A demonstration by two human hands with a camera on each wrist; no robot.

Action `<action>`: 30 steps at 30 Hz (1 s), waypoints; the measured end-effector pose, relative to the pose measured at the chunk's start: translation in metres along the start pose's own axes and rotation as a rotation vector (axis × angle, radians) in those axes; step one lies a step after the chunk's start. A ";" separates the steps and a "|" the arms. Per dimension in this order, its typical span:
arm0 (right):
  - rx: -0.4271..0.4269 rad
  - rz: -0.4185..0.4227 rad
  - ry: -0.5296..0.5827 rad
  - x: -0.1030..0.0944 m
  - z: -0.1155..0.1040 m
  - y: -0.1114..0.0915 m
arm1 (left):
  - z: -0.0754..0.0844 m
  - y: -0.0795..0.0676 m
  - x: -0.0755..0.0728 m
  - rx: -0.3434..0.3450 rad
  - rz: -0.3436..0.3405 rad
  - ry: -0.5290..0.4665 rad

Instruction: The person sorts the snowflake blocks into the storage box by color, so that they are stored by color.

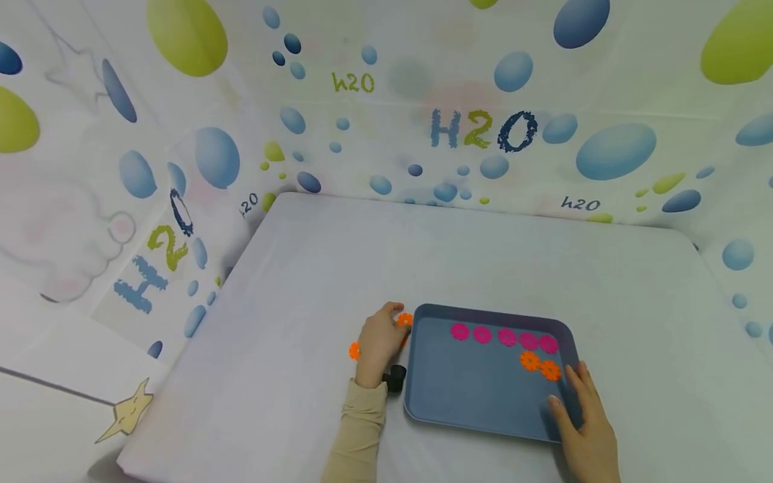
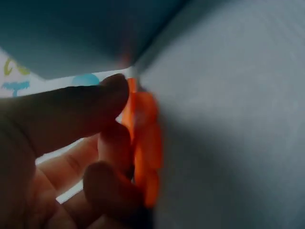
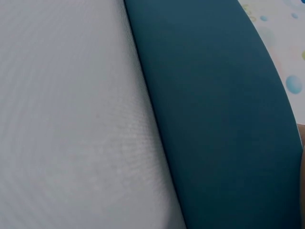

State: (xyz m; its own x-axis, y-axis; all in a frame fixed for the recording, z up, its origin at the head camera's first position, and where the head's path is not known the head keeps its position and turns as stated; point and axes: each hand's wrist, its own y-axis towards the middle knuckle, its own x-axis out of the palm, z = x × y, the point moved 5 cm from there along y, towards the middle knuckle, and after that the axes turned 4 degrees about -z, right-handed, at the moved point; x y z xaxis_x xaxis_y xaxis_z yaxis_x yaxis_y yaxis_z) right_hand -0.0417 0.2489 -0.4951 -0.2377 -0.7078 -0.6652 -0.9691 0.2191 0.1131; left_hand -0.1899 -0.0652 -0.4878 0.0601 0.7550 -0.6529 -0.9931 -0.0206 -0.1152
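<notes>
My left hand (image 1: 380,339) is down at the tray's left edge, among orange flower-shaped discs. In the left wrist view, its thumb and fingers pinch an orange disc (image 2: 127,107), with more orange beside it against the white surface. Another orange disc (image 1: 354,351) lies left of the hand, partly hidden by it. My right hand (image 1: 587,422) rests at the right rim of the blue-grey tray (image 1: 471,396), fingers fairly straight and thumb over the inside. Pink flower discs (image 1: 482,334) form a row along the tray's far side; two orange discs (image 1: 530,361) lie below the row's right end.
A white cloth covers the table (image 1: 338,261). Behind and at the left stand curtains (image 1: 410,127) printed with bubbles and lettering. A black device (image 1: 395,378) sits at the left wrist, close to the tray's left wall. The tray's side (image 3: 219,114) fills much of the right wrist view.
</notes>
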 end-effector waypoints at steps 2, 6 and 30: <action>-0.010 0.003 0.003 0.000 -0.001 0.000 | 0.001 0.000 0.001 -0.012 0.024 0.041; -0.022 0.014 -0.010 0.000 -0.001 0.001 | 0.001 -0.001 0.000 -0.029 0.062 0.066; -0.014 -0.005 0.024 -0.001 -0.004 -0.001 | 0.001 -0.005 -0.021 0.061 0.096 -0.143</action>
State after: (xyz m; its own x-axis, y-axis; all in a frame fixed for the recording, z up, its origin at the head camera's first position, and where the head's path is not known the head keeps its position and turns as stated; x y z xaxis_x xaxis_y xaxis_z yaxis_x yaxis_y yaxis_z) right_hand -0.0407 0.2473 -0.4914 -0.2338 -0.7250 -0.6478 -0.9712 0.2060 0.1200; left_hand -0.1867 -0.0804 -0.4729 -0.0461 0.8371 -0.5452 -0.9981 -0.0605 -0.0086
